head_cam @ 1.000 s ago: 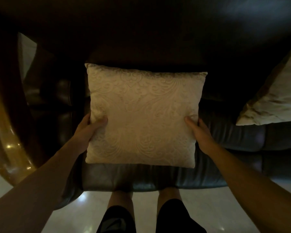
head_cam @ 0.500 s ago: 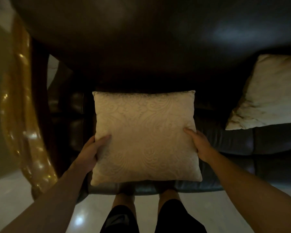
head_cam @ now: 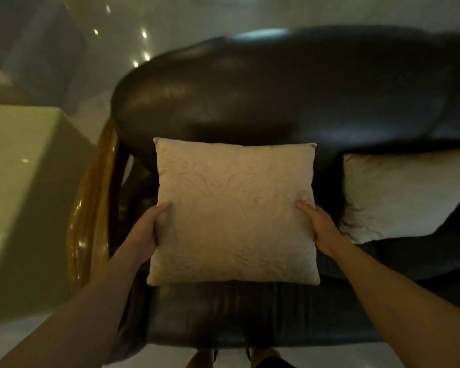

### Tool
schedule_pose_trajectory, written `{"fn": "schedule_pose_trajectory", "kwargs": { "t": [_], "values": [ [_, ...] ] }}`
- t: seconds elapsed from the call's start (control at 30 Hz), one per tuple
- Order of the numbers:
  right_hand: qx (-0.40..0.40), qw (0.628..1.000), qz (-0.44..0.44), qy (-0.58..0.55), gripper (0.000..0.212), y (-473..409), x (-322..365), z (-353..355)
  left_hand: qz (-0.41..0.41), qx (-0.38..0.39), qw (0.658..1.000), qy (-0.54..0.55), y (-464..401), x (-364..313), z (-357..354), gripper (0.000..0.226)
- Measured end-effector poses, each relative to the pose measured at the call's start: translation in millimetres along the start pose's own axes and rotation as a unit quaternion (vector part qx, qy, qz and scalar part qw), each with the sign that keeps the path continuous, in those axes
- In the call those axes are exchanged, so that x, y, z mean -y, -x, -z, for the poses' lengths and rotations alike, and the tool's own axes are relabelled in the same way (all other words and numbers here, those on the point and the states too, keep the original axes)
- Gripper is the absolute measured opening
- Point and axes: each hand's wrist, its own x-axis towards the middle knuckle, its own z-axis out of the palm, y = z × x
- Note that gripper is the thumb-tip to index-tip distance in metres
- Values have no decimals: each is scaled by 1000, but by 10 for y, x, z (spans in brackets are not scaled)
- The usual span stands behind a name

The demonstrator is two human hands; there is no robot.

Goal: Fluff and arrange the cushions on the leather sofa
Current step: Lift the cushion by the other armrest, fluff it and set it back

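A square cream cushion (head_cam: 234,211) with a raised swirl pattern is held over the seat of the dark leather sofa (head_cam: 276,102), its top edge at the backrest. My left hand (head_cam: 144,232) grips its left side with the thumb on the front. On the opposite side my right hand (head_cam: 319,224) grips the cushion the same way. A second, plainer cream cushion (head_cam: 398,195) leans on the sofa to the right, partly shaded by the backrest.
A glossy golden armrest (head_cam: 91,208) curves along the sofa's left end. Beside it stands a pale greenish block-shaped table (head_cam: 19,187). The shiny light floor (head_cam: 170,354) shows below the seat edge, with my legs at the bottom.
The view has tilted upward, so the backrest top, the floor behind and the side table now show. The cushion stays between both hands, now lower in view and against the backrest.
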Motion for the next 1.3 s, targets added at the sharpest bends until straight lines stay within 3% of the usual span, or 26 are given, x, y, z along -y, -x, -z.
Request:
{"fn": "schedule_pose_trajectory", "kwargs": {
  "t": [0.07,0.23,0.33,0.4,0.57,0.73,0.97,1.1,1.3],
  "values": [
    [14,1000,26,-4,54,73,274,-29,-19,-16,1000,4,54,-240,-55,80],
    [47,990,133,-2,79,399,1211,-90,-95,3,995,-1,298,-1039,-299,61],
    [36,980,195,-5,66,561,1739,-115,-138,-2,990,12,399,-1533,-453,56],
    [24,974,224,-4,67,678,2044,-113,-170,-4,985,10,495,-1852,-562,57],
    [-2,955,297,-9,52,930,2485,-131,-226,19,974,11,751,-2355,-823,22],
    [-46,932,359,-25,50,932,2701,-157,-265,22,964,21,868,-2615,-1094,29],
    [-88,909,407,-35,67,949,2949,-156,-269,40,962,13,910,-2878,-1303,47],
    [-106,908,403,-33,75,938,3092,-149,-274,40,960,-31,898,-2971,-1363,36],
    [-118,917,376,-64,71,909,3122,-156,-336,19,935,-109,869,-3085,-1367,54]
  ]
}}
